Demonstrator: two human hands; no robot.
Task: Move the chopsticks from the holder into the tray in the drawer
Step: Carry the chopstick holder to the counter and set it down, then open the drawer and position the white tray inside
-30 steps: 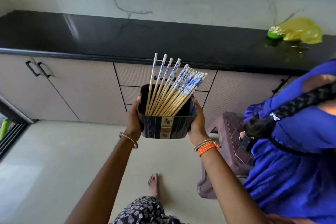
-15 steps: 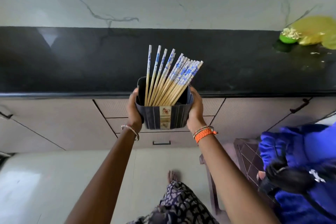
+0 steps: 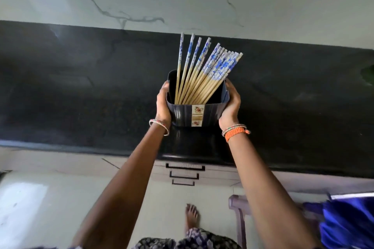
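Note:
A dark square holder [image 3: 182, 114] with a small flowered label stands at or just above the black countertop [image 3: 81, 97]; contact cannot be told. Several wooden chopsticks [image 3: 202, 66] with blue-and-white patterned tops lean fanned to the right inside it. My left hand [image 3: 163, 105] grips the holder's left side and my right hand [image 3: 230, 105] grips its right side. Three shut drawers with black handles [image 3: 185, 167] sit under the counter edge below the holder. No tray is in view.
A marble wall rises behind the counter. A brown plastic stool [image 3: 238, 214] stands on the floor at the lower right, beside a person in blue clothing [image 3: 348, 222]. My bare foot [image 3: 191, 215] is on the pale floor tiles.
Both hands carried the holder forward from in front of the cabinets to over the countertop. The view has moved closer to the counter, and the person in blue has slid toward the lower right edge.

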